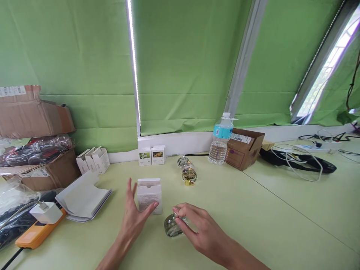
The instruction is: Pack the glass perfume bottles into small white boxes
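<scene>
Left hand (131, 225): fingers spread wide, one tip at the open white box (149, 195), contact unclear. Right hand (206, 228): fingers curled over a glass bottle (171, 226) lying at 6 o'clock, apparently pinching its top. A gold-capped bottle (189, 174) and a second bottle (182, 161) sit at 12 o'clock. Five white boxes (97, 159) line the wall, 10 to 12 o'clock. Widest gap on the desk (267, 210): 3 o'clock.
</scene>
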A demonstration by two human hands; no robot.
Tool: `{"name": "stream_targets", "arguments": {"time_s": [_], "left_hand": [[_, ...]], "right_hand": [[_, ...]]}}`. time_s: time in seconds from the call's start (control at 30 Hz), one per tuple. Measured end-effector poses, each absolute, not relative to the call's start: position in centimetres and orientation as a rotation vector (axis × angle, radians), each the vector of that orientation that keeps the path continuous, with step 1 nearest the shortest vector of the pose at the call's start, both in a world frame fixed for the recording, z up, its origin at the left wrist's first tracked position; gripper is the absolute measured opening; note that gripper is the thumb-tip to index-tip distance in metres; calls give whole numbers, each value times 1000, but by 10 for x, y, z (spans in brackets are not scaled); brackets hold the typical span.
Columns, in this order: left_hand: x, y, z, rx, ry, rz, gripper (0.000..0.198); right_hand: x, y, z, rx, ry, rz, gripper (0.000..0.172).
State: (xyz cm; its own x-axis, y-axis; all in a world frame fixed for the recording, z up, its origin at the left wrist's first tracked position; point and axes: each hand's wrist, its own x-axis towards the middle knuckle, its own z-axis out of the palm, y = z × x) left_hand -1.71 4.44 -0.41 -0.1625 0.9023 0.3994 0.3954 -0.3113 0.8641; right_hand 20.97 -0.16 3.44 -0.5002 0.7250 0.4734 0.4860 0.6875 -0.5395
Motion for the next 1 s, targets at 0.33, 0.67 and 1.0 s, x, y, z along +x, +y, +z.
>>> {"name": "stream_targets", "arguments": {"time_s": [0.33,0.67,1.0], "left_hand": [[-12,49,-16,1482,1147,1230,47],[-13,50,-21,1464,1090,1252,47],[-14,40,-6,1545,1153,1385,66]], "right_hand": [[210,-1,34,-937,-2213,427,6],[210,-2,33,-1190,-2153,543,38],[205,8,22,-1165,-2171,734,18]]}}
